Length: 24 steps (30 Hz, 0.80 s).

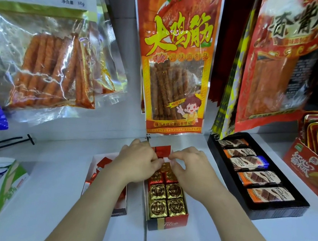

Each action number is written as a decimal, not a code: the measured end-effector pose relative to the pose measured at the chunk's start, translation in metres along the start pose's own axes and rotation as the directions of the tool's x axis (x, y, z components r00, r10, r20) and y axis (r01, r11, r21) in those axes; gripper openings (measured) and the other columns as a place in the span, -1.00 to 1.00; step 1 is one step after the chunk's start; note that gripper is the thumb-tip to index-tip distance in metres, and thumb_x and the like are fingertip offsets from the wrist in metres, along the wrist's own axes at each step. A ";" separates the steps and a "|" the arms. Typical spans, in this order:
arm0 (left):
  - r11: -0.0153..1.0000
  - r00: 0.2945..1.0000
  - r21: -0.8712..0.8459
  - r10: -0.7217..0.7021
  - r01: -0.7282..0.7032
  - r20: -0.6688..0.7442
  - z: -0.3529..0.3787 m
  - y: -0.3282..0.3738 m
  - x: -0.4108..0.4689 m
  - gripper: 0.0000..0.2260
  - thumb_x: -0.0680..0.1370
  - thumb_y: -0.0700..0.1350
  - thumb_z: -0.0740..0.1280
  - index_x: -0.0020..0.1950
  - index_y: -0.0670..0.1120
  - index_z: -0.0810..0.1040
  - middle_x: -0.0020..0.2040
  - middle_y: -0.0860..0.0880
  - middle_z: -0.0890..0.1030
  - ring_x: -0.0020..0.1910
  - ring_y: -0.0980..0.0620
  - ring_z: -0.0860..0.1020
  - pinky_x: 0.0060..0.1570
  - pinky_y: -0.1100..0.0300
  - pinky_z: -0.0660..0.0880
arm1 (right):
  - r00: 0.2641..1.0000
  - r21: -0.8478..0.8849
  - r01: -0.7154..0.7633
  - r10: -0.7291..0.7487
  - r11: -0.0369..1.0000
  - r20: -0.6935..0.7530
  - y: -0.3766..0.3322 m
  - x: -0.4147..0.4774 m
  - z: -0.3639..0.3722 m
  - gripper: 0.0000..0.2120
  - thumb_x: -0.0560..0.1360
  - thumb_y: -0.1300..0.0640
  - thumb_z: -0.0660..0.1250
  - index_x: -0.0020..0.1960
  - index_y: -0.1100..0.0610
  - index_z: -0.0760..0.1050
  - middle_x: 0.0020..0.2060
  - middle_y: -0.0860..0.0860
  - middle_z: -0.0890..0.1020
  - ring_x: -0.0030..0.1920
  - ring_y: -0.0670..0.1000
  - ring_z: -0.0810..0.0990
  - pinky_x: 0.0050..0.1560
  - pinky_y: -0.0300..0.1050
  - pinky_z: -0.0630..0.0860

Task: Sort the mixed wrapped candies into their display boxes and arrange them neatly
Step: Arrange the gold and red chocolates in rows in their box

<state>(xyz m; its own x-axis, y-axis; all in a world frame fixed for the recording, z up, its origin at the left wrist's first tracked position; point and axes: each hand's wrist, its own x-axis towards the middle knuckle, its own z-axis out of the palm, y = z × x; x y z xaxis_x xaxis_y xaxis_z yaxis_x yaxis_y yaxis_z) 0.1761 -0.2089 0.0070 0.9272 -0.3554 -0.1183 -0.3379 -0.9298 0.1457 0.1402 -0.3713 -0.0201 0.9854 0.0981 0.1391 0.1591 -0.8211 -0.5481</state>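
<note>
Left hand (137, 161) and right hand (190, 171) sit with fingers curled over the far end of a narrow red cardboard display box (165, 222), fingertips nearly meeting. Cannot tell whether either pinches a candy. The box holds square gold foil-wrapped candies (166, 199) with a round embossed stamp on top, in two tight columns. It stands mid-way along the white shelf (44, 196), near the front edge. Just left is a white box (93, 164) of red foil candies (105, 162), partly under the left forearm. Toward the right edge is a black tray (279, 213) of brown-and-orange wrapped chocolate bars (258, 179).
</note>
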 end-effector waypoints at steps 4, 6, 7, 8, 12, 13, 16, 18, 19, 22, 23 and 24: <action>0.997 0.998 -0.074 0.017 -0.013 0.060 0.004 -0.003 -0.003 -0.60 0.61 0.20 0.09 -0.15 0.03 0.60 -0.10 0.03 0.43 0.04 0.03 0.29 0.04 -0.01 0.28 | 0.999 -0.020 -0.034 0.033 0.999 -0.036 -0.004 0.009 0.002 -0.74 0.58 0.09 0.22 0.22 -0.07 0.54 0.14 0.03 0.49 0.22 0.09 0.36 0.18 -0.16 0.34; 0.992 0.999 -0.128 0.028 -0.023 0.038 0.008 -0.008 -0.005 -0.61 0.61 0.18 0.11 -0.17 0.01 0.61 -0.11 0.03 0.46 0.03 0.03 0.32 0.06 0.00 0.31 | 1.000 -0.054 -0.027 0.026 0.998 -0.008 -0.004 0.019 0.003 -0.75 0.56 0.08 0.25 0.20 -0.08 0.56 0.12 0.05 0.51 0.20 0.12 0.39 0.19 -0.12 0.37; 0.985 0.999 -0.168 0.033 -0.034 -0.010 0.010 -0.011 -0.006 -0.65 0.61 0.14 0.14 -0.17 0.02 0.62 -0.11 0.03 0.48 0.03 0.02 0.35 0.08 0.01 0.34 | 1.000 -0.071 -0.016 0.016 0.997 0.003 -0.005 0.025 0.004 -0.75 0.54 0.06 0.27 0.19 -0.09 0.57 0.11 0.06 0.53 0.18 0.13 0.41 0.20 -0.09 0.39; 0.977 0.997 -0.207 0.026 -0.042 -0.077 0.011 -0.014 -0.006 -0.72 0.61 0.07 0.18 -0.15 0.05 0.64 -0.11 0.04 0.50 0.04 0.00 0.37 0.08 0.05 0.36 | 1.000 -0.095 -0.013 0.015 0.995 0.018 -0.006 0.031 0.006 -0.76 0.53 0.05 0.28 0.17 -0.10 0.58 0.09 0.06 0.55 0.17 0.14 0.42 0.20 -0.06 0.40; 0.980 0.961 -0.194 -0.014 -0.042 -0.277 0.011 -0.014 -0.007 -0.75 0.59 -0.10 0.21 0.14 0.08 0.64 0.07 0.01 0.54 0.14 -0.02 0.37 -0.02 0.25 0.27 | 0.998 -0.258 -0.039 0.050 0.965 0.036 -0.015 0.045 0.009 -0.77 0.49 -0.07 0.29 0.11 -0.08 0.58 0.03 0.03 0.57 0.21 0.14 0.40 0.16 0.07 0.44; 0.983 0.954 -0.181 -0.020 -0.036 -0.299 0.010 -0.014 -0.008 -0.74 0.59 -0.10 0.21 0.17 0.07 0.63 0.10 0.01 0.53 0.15 -0.01 0.36 0.00 0.26 0.26 | 0.996 -0.301 -0.069 0.083 0.951 0.034 -0.018 0.046 0.010 -0.73 0.49 -0.11 0.30 0.11 -0.04 0.58 0.05 0.05 0.55 0.23 0.14 0.38 0.16 0.08 0.45; 0.982 0.947 -0.186 -0.039 -0.022 -0.318 0.012 -0.013 -0.010 -0.73 0.59 -0.10 0.20 0.19 0.06 0.62 0.14 0.01 0.50 0.17 0.01 0.33 0.01 0.28 0.23 | 0.991 -0.392 -0.095 0.123 0.915 0.048 -0.026 0.046 0.014 -0.60 0.45 -0.20 0.33 0.15 0.03 0.56 0.10 0.07 0.50 0.26 0.13 0.35 0.16 0.08 0.41; 0.980 0.944 -0.196 -0.047 -0.019 -0.326 0.012 -0.014 -0.010 -0.73 0.59 -0.10 0.19 0.20 0.06 0.62 0.14 0.02 0.49 0.18 0.01 0.32 0.03 0.29 0.23 | 0.992 -0.369 -0.095 0.119 0.925 0.044 -0.029 0.046 0.015 -0.64 0.43 -0.20 0.35 0.10 -0.01 0.58 0.10 0.05 0.49 0.27 0.12 0.33 0.18 0.09 0.38; 0.981 0.944 -0.193 -0.052 -0.012 -0.326 0.013 -0.015 -0.010 -0.72 0.59 -0.09 0.19 0.21 0.06 0.61 0.15 0.02 0.48 0.19 0.01 0.32 0.04 0.29 0.25 | 0.992 -0.354 -0.097 0.120 0.930 0.044 -0.030 0.045 0.015 -0.66 0.41 -0.21 0.36 0.07 -0.03 0.59 0.10 0.04 0.48 0.27 0.12 0.32 0.18 0.09 0.36; 0.991 0.945 -0.132 -0.077 0.036 -0.319 0.017 -0.016 -0.009 -0.70 0.59 -0.07 0.18 0.26 0.03 0.58 0.17 -0.02 0.46 0.21 -0.02 0.31 0.09 0.19 0.36 | 0.991 -0.301 -0.109 0.126 0.948 0.037 -0.030 0.044 0.017 -0.70 0.38 -0.24 0.37 0.01 -0.10 0.60 0.09 0.01 0.45 0.25 0.10 0.29 0.17 0.09 0.34; 0.992 0.946 -0.114 -0.084 0.050 -0.313 0.018 -0.016 -0.008 -0.70 0.58 -0.06 0.18 0.27 0.01 0.57 0.16 -0.04 0.45 0.21 -0.03 0.31 0.10 0.15 0.40 | 0.991 -0.271 -0.112 0.127 0.956 0.039 -0.030 0.043 0.018 -0.73 0.37 -0.23 0.38 -0.02 -0.12 0.60 0.08 0.00 0.44 0.24 0.09 0.28 0.16 0.08 0.34; 0.993 0.949 -0.103 -0.091 0.062 -0.302 0.019 -0.015 -0.007 -0.69 0.58 -0.05 0.18 0.27 0.00 0.56 0.15 -0.05 0.45 0.21 -0.05 0.31 0.11 0.11 0.43 | 0.990 -0.230 -0.122 0.136 0.966 0.048 -0.028 0.043 0.021 -0.77 0.37 -0.21 0.39 -0.05 -0.14 0.60 0.07 -0.01 0.44 0.22 0.08 0.28 0.16 0.07 0.35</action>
<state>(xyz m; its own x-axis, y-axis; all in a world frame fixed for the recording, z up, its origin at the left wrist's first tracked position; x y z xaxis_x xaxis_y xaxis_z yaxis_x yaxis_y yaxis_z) 0.1712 -0.1943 -0.0124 0.9594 -0.2243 0.1711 -0.2612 -0.9354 0.2382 0.1798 -0.3322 -0.0157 0.9996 0.0122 0.0239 0.0200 -0.9341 -0.3565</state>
